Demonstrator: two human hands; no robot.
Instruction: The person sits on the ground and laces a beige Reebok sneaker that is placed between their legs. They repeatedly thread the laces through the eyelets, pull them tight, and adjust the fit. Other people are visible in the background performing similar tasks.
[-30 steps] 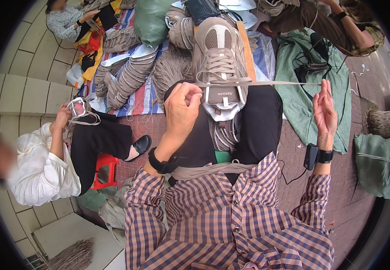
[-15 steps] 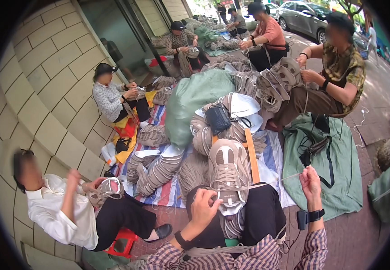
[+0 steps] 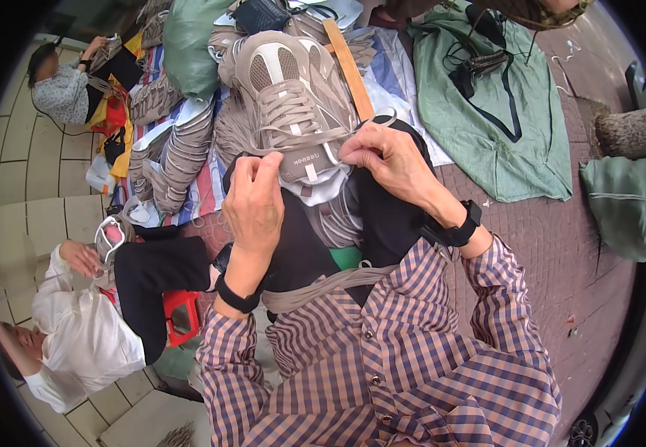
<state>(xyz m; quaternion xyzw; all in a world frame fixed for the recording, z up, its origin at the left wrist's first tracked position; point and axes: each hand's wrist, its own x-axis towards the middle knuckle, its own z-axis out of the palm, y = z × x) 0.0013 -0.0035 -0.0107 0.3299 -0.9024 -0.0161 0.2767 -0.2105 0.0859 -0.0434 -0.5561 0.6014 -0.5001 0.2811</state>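
Note:
A grey-beige shoe upper [image 3: 282,82] lies in front of me with its toe pointing away and its tongue [image 3: 304,165] toward me. Flat grey shoelace [image 3: 289,112] crosses its eyelets in rows. At the left side of the tongue, my left hand [image 3: 254,201] pinches the lace. On the other side my right hand [image 3: 390,160] has thumb and forefinger closed on the lace near the top eyelet. More stacked uppers [image 3: 338,220] lie beneath it, between my black-trousered knees. A bundle of loose laces [image 3: 300,298] rests across my lap.
A wooden bar [image 3: 349,71] runs along the right of the shoe. Stacked uppers [image 3: 177,160] lie on a striped sheet [image 3: 202,186] to the left. A co-worker in white [image 3: 88,335] sits close on my left. A green cloth sack [image 3: 487,149] lies at right.
My view has tipped downward. My right hand has come in from the far right, where it held the lace stretched out, to the shoe's tongue. My left hand stays beside the tongue.

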